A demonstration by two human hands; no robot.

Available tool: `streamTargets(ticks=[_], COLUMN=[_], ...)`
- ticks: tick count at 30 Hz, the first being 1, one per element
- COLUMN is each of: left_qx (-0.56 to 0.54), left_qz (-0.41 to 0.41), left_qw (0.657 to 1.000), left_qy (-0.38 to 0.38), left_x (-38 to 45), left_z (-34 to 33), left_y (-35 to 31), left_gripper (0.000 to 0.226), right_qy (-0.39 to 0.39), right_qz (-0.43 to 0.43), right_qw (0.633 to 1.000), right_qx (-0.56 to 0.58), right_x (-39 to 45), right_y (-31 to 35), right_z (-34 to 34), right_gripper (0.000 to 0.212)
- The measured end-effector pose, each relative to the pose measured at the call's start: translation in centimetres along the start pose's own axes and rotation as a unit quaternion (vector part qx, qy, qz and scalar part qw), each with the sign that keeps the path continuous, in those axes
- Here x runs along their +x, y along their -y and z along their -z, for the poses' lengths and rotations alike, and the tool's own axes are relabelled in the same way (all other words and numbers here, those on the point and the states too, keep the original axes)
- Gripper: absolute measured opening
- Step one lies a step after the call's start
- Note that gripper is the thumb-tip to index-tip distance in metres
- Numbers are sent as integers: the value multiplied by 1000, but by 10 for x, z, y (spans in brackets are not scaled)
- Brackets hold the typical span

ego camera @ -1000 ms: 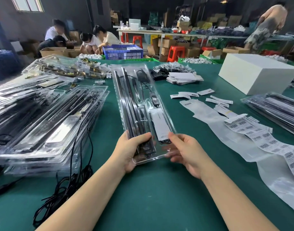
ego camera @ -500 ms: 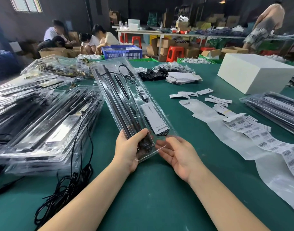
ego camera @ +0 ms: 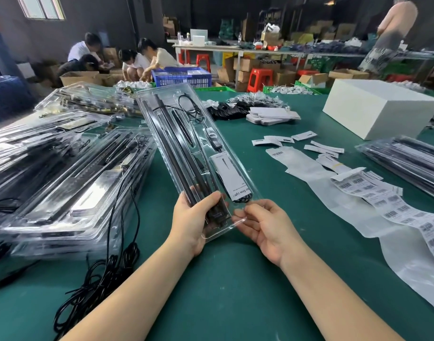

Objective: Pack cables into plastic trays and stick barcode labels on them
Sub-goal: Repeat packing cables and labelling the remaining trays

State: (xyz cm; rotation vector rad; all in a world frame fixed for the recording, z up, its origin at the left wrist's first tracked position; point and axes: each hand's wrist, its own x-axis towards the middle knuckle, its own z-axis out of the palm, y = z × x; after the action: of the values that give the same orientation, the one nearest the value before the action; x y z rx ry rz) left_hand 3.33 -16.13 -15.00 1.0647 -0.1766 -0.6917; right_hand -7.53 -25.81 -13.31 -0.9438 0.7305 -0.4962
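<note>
A long clear plastic tray [ego camera: 186,143] holds black rods, a coiled cable and a white card. It is lifted off the green table and tilted with its far end to the upper left. My left hand [ego camera: 193,225] grips its near end, thumb across the top. My right hand [ego camera: 262,225] pinches the tray's near right corner with curled fingers. A strip of barcode labels [ego camera: 373,193] on white backing lies on the table to the right.
Stacks of packed clear trays [ego camera: 70,183] fill the left, with loose black cables [ego camera: 107,286] in front. More trays [ego camera: 407,163] lie far right. A white box [ego camera: 378,107] and small white cards [ego camera: 272,116] sit further back. Several people work in the background.
The tray has swung from pointing straight ahead to leaning left, its far end now over the left stacks. My right hand slid from the tray's side to its near right corner.
</note>
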Motion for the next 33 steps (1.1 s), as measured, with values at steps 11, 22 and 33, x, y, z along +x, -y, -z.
streamTargets(ticks=[11, 22, 33], left_qx=[46, 80, 91], left_qz=[87, 106, 93], left_qw=[995, 991, 991], left_qy=[22, 30, 31], left_x=[3, 3, 4], left_z=[6, 6, 6], left_y=[-9, -10, -11], left_gripper=[38, 45, 31], right_qy=[-46, 7, -9], right_qz=[164, 145, 127], right_qw=[940, 955, 963], right_qx=[-294, -260, -236], right_x=[5, 8, 12], right_y=[7, 7, 3], right_z=[27, 32, 33], right_gripper=[37, 27, 16])
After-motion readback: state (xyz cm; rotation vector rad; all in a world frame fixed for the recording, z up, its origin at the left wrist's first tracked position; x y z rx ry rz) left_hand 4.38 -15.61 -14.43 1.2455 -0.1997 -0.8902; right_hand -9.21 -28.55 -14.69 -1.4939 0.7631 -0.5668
